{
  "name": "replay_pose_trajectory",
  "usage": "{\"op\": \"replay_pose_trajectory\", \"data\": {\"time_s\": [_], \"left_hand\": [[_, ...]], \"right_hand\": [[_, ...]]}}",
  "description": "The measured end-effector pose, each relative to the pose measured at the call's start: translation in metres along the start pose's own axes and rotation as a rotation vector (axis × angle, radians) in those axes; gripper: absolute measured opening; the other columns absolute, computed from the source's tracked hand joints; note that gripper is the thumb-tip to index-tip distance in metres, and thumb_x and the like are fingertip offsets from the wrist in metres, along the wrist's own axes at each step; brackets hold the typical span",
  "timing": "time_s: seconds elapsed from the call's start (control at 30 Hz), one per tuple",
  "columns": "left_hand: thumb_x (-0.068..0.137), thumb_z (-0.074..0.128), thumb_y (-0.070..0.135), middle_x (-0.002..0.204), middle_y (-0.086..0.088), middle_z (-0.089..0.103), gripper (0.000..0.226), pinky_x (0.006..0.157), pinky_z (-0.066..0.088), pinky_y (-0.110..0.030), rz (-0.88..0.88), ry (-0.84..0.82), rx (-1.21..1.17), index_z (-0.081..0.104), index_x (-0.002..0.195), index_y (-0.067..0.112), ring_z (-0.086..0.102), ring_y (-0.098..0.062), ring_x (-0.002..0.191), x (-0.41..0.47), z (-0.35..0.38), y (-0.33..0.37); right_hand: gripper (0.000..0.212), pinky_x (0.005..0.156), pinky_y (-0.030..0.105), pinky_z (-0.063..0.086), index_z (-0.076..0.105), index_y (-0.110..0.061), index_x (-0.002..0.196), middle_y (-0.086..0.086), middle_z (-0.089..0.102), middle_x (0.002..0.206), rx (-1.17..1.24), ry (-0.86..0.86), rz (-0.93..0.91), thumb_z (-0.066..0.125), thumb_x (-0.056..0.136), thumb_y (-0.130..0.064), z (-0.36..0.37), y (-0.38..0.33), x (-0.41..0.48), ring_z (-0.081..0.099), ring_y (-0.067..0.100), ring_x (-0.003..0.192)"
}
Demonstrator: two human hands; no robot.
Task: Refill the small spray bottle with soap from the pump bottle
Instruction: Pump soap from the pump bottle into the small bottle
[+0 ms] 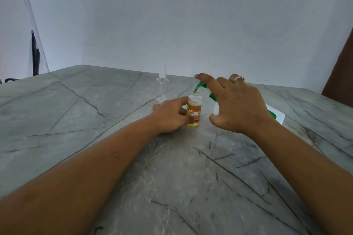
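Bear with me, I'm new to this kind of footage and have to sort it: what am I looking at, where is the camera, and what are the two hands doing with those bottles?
There is no machine here: a person works with bare hands. The single picture comes from a wide-angle camera worn on their head, looking forward and down, so both arms reach in from the bottom edge. The surface is a grey veined table. The left hand holds a small spray bottle upright on it; its top is off and it is partly filled with yellow liquid. The right hand holds a white pump bottle tilted, forefinger on the green pump head, whose spout points down at the small bottle's open neck. Behind them stands a second clear bottle, capped, apparently empty, untouched.
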State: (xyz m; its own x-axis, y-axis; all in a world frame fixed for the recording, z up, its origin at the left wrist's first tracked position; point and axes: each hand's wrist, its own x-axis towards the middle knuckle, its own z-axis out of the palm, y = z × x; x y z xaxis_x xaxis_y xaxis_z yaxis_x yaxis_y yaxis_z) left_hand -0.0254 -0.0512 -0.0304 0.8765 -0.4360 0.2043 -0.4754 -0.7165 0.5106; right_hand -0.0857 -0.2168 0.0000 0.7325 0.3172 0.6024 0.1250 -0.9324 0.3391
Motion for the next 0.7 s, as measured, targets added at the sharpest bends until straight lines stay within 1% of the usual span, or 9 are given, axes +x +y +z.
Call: {"op": "replay_pose_trajectory", "data": {"time_s": [0.07, 0.13, 0.27, 0.4, 0.5, 0.6, 0.7], "left_hand": [[0.088, 0.054, 0.05, 0.135, 0.0, 0.054, 0.061, 0.109, 0.029, -0.052, -0.003, 0.004, -0.006, 0.032, 0.142, 0.033, 0.049, -0.023, 0.124, -0.0007, 0.0004, 0.0], [0.088, 0.055, 0.05, 0.132, 0.001, 0.057, 0.059, 0.109, 0.029, -0.05, 0.006, 0.006, -0.015, 0.033, 0.141, 0.035, 0.05, -0.022, 0.122, -0.002, 0.0003, -0.0009], [0.088, 0.055, 0.05, 0.132, 0.002, 0.057, 0.059, 0.109, 0.027, -0.048, 0.015, 0.003, -0.014, 0.033, 0.141, 0.035, 0.049, -0.022, 0.123, -0.0027, -0.0004, -0.0015], [0.088, 0.054, 0.05, 0.135, 0.001, 0.055, 0.06, 0.109, 0.027, -0.047, 0.013, 0.003, 0.012, 0.033, 0.141, 0.034, 0.048, -0.022, 0.125, -0.0021, 0.0001, 0.0004], [0.088, 0.054, 0.05, 0.134, 0.001, 0.056, 0.06, 0.109, 0.027, -0.048, 0.02, 0.002, 0.008, 0.032, 0.141, 0.034, 0.048, -0.022, 0.124, -0.0026, -0.0005, 0.0012], [0.088, 0.054, 0.05, 0.135, 0.001, 0.055, 0.06, 0.11, 0.027, -0.049, 0.008, 0.004, 0.003, 0.031, 0.142, 0.034, 0.048, -0.023, 0.125, -0.0029, -0.0002, 0.0014], [0.088, 0.054, 0.05, 0.135, 0.001, 0.055, 0.06, 0.11, 0.026, -0.049, -0.002, 0.008, -0.01, 0.032, 0.141, 0.034, 0.048, -0.023, 0.125, -0.0034, -0.0001, 0.0018]], "right_hand": [[0.09, 0.069, 0.031, 0.048, 0.007, -0.037, 0.144, -0.002, 0.055, 0.119, 0.006, -0.005, 0.0, 0.061, 0.073, -0.047, 0.0014, 0.0, -0.0004, 0.049, 0.024, 0.107], [0.089, 0.066, 0.031, 0.047, 0.01, -0.036, 0.143, -0.002, 0.057, 0.115, 0.011, 0.008, 0.001, 0.061, 0.071, -0.046, 0.0015, -0.0003, -0.0007, 0.05, 0.024, 0.104], [0.083, 0.068, 0.032, 0.05, 0.014, -0.036, 0.134, -0.001, 0.059, 0.113, 0.018, 0.011, 0.011, 0.064, 0.069, -0.045, 0.0015, 0.0022, -0.0003, 0.051, 0.025, 0.102], [0.076, 0.063, 0.031, 0.047, 0.02, -0.034, 0.128, -0.002, 0.06, 0.108, 0.032, 0.017, 0.027, 0.064, 0.067, -0.043, 0.0032, 0.0029, 0.0007, 0.051, 0.024, 0.1], [0.074, 0.061, 0.031, 0.046, 0.022, -0.033, 0.128, -0.001, 0.06, 0.105, 0.011, 0.026, 0.023, 0.065, 0.067, -0.042, 0.0034, 0.002, 0.0014, 0.051, 0.025, 0.098], [0.077, 0.062, 0.031, 0.047, 0.02, -0.033, 0.13, -0.001, 0.059, 0.108, 0.005, 0.029, 0.016, 0.065, 0.067, -0.043, 0.0046, 0.0004, 0.0006, 0.051, 0.026, 0.1], [0.084, 0.065, 0.032, 0.049, 0.012, -0.036, 0.134, -0.002, 0.058, 0.113, -0.001, 0.037, -0.001, 0.064, 0.069, -0.045, 0.0054, 0.0, 0.0006, 0.051, 0.025, 0.103]]}}
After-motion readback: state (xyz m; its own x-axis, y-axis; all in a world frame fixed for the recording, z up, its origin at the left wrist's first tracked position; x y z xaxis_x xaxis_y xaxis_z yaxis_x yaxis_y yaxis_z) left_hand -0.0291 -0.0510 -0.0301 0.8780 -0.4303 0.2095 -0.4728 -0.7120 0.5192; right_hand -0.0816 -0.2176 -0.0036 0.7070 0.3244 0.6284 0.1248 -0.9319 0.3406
